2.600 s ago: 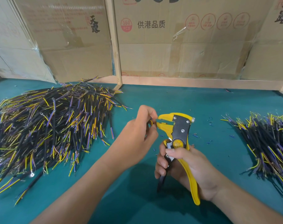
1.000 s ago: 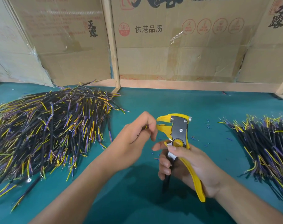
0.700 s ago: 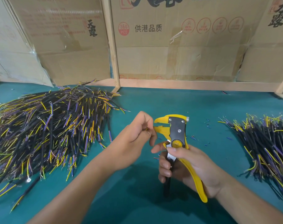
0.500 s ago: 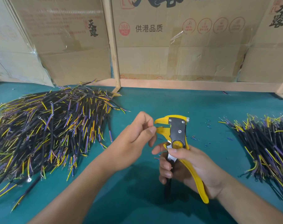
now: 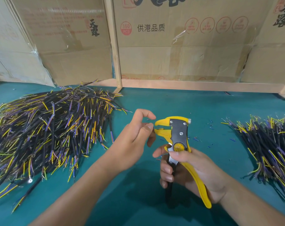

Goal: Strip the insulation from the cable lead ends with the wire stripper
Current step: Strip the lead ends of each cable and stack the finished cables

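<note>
My right hand (image 5: 187, 167) grips the yellow-and-black wire stripper (image 5: 179, 141) upright, so my left hand (image 5: 135, 137) can pinch a thin lead end (image 5: 158, 127) into its beak.

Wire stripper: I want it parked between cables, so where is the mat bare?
Bare green mat runs between the left cable pile and right cable pile, back to the wooden rail. Near the wire stripper, insulation scraps litter it.

Bright, even overhead light; soft shadows underneath; wide-angle bending at blurred edges.
</note>
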### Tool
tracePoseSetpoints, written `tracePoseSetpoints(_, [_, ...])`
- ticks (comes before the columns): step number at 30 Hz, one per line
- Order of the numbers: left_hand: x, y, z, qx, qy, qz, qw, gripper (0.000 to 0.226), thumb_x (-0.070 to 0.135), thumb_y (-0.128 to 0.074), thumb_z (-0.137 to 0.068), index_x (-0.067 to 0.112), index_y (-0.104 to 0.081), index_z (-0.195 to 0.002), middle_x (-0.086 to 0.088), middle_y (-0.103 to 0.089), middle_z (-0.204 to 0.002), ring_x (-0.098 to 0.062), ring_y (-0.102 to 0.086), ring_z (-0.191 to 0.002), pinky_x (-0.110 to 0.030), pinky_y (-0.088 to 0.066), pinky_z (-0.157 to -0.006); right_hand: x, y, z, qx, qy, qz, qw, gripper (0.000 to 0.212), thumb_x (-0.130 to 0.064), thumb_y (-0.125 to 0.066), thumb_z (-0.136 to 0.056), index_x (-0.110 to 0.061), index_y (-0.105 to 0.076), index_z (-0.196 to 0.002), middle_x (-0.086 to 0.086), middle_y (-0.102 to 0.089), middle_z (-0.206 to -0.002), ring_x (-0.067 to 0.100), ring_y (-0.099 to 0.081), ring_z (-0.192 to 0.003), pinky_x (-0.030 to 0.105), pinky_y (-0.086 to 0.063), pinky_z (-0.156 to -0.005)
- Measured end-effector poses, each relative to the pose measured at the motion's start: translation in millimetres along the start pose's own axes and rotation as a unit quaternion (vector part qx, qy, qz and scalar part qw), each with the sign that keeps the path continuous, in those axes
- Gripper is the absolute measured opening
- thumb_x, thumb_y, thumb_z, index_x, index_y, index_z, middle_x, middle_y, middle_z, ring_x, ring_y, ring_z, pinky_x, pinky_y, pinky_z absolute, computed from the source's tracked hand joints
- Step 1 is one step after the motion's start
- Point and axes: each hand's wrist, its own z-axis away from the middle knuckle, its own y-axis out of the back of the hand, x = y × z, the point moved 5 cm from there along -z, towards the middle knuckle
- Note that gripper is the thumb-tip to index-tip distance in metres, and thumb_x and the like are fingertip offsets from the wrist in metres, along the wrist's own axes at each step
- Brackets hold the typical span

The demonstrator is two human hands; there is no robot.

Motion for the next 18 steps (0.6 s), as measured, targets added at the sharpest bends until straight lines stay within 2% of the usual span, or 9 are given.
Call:
tracePoseSetpoints(3, [0.6,-1.2,0.1,-0.006,-0.010,-0.043,0.999,0.026,0.047,-0.030,-0.095,0.042,-0.040,-0.118,0.008,-0.058,-0.068,-0.011,-0.045,-0.064,-0.029,-0.038,-0.064,-0.1,-1.2,0.7,0.000,0.001,-0.003,1.000,0.039,-0.027,-0.067,-0.087,0.001,-0.067,-0.113,0.012,-0.049,-0.074,0.026,-0.047,-0.064,0.043,-0.049,-0.068])
tracePoseSetpoints(6, [-0.5,-1.0,0.0,-0.003,-0.009,-0.060,0.998,0.030,0.047,-0.029,-0.095,0.040,-0.038,-0.122,0.007,-0.057,-0.069,-0.009,-0.046,-0.064,-0.023,-0.038,-0.064,-0.1,-1.6,1.0,0.002,0.001,0.003,1.000,0.038,-0.028,-0.068,-0.086,0.000,-0.068,-0.112,0.012,-0.048,-0.073,0.026,-0.047,-0.063,0.042,-0.048,-0.068])
tracePoseSetpoints(12, [-0.9,-0.9,-0.4,-0.004,-0.014,-0.075,0.997,0.031,0.045,-0.028,-0.096,0.035,-0.037,-0.125,0.001,-0.058,-0.071,-0.009,-0.045,-0.063,-0.020,-0.035,-0.063,1.1,0.9,0.5,0.034,-0.003,0.047,0.998,0.041,-0.039,-0.071,-0.086,-0.002,-0.070,-0.105,0.009,-0.044,-0.065,0.023,-0.044,-0.054,0.040,-0.047,-0.059])
tracePoseSetpoints(18, [-2.6,-1.8,-0.9,-0.005,-0.012,-0.079,0.997,0.031,0.045,-0.028,-0.097,0.038,-0.038,-0.125,0.009,-0.057,-0.069,-0.008,-0.045,-0.063,-0.019,-0.036,-0.062,0.6,4.5,2.2,0.065,-0.019,0.054,0.996,0.051,-0.053,-0.074,-0.083,-0.005,-0.070,-0.098,0.005,-0.033,-0.059,0.019,-0.034,-0.046,0.031,-0.040,-0.050])
